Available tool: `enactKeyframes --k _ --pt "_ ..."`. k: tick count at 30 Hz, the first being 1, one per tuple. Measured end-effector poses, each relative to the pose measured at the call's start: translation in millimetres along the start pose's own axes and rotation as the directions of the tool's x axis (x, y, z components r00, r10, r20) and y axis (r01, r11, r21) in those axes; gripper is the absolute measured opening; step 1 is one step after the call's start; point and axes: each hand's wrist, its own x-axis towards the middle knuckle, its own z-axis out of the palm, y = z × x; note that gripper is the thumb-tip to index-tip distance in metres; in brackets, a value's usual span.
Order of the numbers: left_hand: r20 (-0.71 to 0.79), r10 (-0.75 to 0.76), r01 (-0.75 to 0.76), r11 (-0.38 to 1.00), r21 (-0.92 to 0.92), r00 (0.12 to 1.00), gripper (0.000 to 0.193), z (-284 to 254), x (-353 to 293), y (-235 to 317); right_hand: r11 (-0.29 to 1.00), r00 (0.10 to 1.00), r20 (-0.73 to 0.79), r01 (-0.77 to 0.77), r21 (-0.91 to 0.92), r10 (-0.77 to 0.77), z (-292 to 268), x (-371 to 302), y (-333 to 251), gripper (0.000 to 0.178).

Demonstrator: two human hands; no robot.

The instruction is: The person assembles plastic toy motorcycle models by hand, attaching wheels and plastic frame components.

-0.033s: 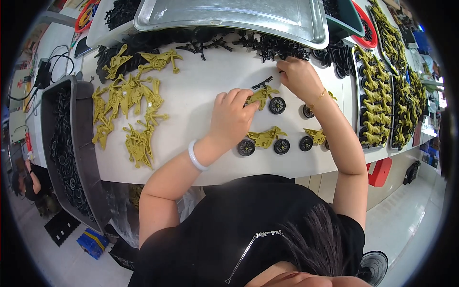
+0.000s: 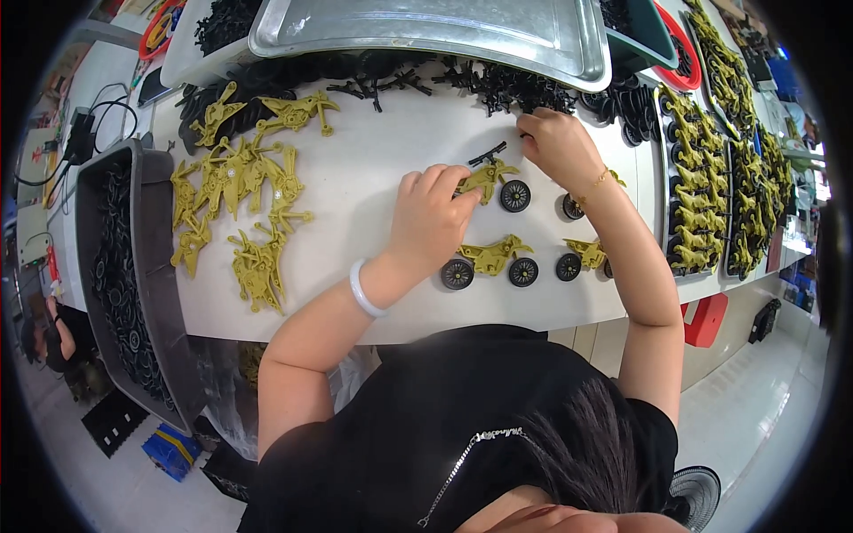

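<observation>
My left hand (image 2: 429,218) is closed around the rear of a yellow-green toy motorcycle (image 2: 487,180) on the table; its spoked black front wheel (image 2: 515,195) shows, and the rear is hidden by my fingers. A slim black handlebar-like piece (image 2: 487,155) sits at the top of this toy. My right hand (image 2: 560,147) is pinched at the near edge of a heap of small black parts (image 2: 515,89); a dark bit shows at the fingertips, too small to name. Nearer to me stands another toy motorcycle (image 2: 487,258) with two wheels, and a third (image 2: 586,255), partly behind my right forearm.
Loose yellow-green toy bodies (image 2: 235,178) lie at the left, beside a grey bin (image 2: 158,266) of black wheels. A metal tray (image 2: 426,40) spans the far side. Racked toys (image 2: 697,186) fill trays at the right, near black parts (image 2: 629,107).
My right hand has shifted very slightly toward me and to the right. My left hand and the toys look unmoved.
</observation>
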Motion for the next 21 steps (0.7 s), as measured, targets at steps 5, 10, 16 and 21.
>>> enactKeyframes --k 5,10,16,21 --pt "-0.023 0.001 -0.001 1.000 -0.003 1.000 0.015 0.1 0.7 0.0 0.998 0.998 -0.003 -0.067 0.006 0.067 -6.0 -12.8 0.1 0.007" --pt "-0.005 -0.020 0.020 1.000 0.008 1.000 0.016 -0.5 1.5 -1.5 0.953 0.970 -0.105 -0.191 0.235 0.220 -15.0 -30.6 -19.4 0.008" --pt "-0.012 -0.021 0.021 0.999 0.034 1.000 0.018 2.5 0.6 -1.3 0.861 0.976 -0.114 -0.107 0.497 0.188 -2.0 -65.7 -73.4 0.014" --pt "-0.021 -0.026 0.027 0.997 0.068 0.999 0.017 4.4 0.9 0.5 0.949 0.984 -0.134 -0.072 0.308 0.118 14.2 -66.7 -75.9 0.005"
